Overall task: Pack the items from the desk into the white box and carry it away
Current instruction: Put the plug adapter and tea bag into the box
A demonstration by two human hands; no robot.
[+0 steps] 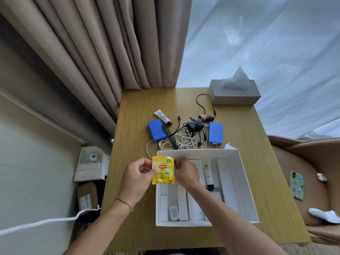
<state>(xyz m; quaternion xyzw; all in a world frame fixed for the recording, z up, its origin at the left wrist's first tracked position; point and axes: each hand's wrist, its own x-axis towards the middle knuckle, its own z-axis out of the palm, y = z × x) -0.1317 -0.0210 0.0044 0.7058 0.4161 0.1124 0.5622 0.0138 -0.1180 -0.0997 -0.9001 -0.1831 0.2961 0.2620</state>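
A yellow Lipton tea sachet (163, 170) hangs over the left rim of the open white box (246, 190). My left hand (137, 178) pinches its left edge and my right hand (185, 173) pinches its right edge. Inside the box lie several white packets, a white tube (207, 173) and a small white charger (173, 212). Behind the box on the wooden desk (136, 208) sit two blue boxes (156, 130) (215, 133), a black comb (170, 136), a white tube with a dark cap (162, 117), a small brown bottle (207, 117) and a tangle of white and black cables (187, 138).
A grey tissue box (236, 93) stands at the desk's far right. Curtains hang behind. A tan chair on the right holds a phone (296, 184) and a white object (324, 215). Cardboard boxes (87, 197) and a white cable lie on the floor to the left.
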